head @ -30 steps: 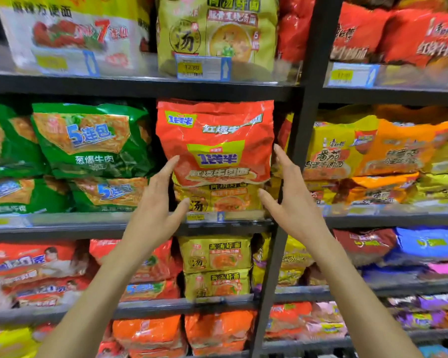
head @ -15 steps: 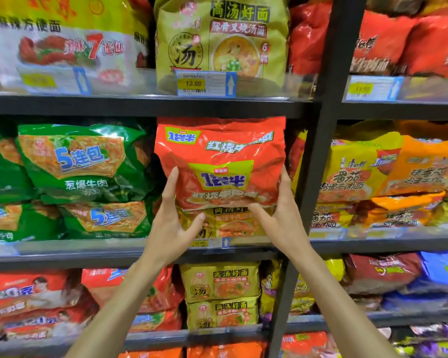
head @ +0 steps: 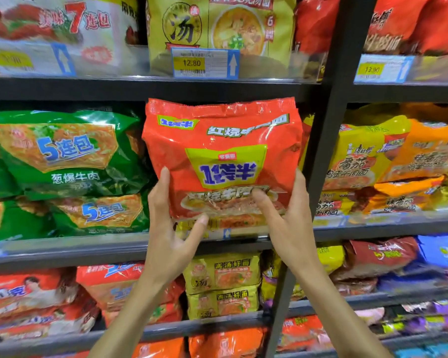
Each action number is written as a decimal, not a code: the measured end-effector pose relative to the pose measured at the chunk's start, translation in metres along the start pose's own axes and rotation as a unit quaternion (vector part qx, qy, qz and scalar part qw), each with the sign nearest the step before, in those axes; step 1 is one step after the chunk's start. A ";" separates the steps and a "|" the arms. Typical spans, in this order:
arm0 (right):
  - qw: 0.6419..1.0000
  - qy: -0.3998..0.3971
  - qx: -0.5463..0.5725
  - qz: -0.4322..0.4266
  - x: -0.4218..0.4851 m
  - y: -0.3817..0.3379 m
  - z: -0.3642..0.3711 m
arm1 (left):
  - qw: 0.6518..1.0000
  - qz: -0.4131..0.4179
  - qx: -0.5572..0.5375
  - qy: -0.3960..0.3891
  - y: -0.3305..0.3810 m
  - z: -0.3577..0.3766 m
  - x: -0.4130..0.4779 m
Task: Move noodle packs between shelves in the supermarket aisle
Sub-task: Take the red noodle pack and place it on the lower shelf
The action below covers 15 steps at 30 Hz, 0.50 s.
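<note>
Our left hand and right hand grip the red noodle pack at its lower corners, thumbs on its front. It is upright above a yellow pack on the middle shelf, beside green packs.

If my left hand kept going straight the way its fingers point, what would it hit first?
The left hand grips the orange-red plastic noodle pack. Its fingers point up along the pack's left edge, so probably the dark shelf board above comes next; depth is unclear.
</note>
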State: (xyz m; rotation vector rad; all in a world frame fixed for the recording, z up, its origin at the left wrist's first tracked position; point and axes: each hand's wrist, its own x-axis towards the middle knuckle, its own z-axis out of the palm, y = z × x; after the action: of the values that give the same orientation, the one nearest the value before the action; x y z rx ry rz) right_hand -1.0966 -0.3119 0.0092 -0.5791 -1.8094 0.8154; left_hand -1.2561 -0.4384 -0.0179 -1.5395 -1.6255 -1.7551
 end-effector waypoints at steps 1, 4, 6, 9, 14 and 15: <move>1.000 0.006 0.006 0.015 0.001 -0.001 0.002 | 1.000 0.002 0.005 -0.001 -0.002 -0.001 0.003; 0.999 0.015 0.025 0.045 0.007 0.000 0.004 | 1.000 -0.003 0.000 -0.012 -0.001 -0.003 0.010; 0.999 0.005 0.017 0.041 0.009 0.003 0.004 | 1.000 -0.003 0.001 -0.023 0.001 -0.004 0.012; 0.999 -0.021 -0.023 0.029 0.006 0.003 0.001 | 0.999 -0.005 -0.022 -0.037 0.003 -0.006 0.011; 0.998 -0.057 -0.011 0.029 -0.005 -0.007 -0.006 | 0.998 -0.009 -0.045 -0.031 0.018 -0.007 0.011; 0.999 -0.047 0.004 0.027 -0.008 -0.009 -0.007 | 0.998 -0.007 -0.049 -0.027 0.021 -0.008 0.010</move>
State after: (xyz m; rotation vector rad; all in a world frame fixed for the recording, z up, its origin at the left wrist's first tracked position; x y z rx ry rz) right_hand -1.0874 -0.3213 0.0131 -0.5964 -1.8815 0.8985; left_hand -1.2476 -0.4472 0.0032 -1.6351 -1.6004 -1.8430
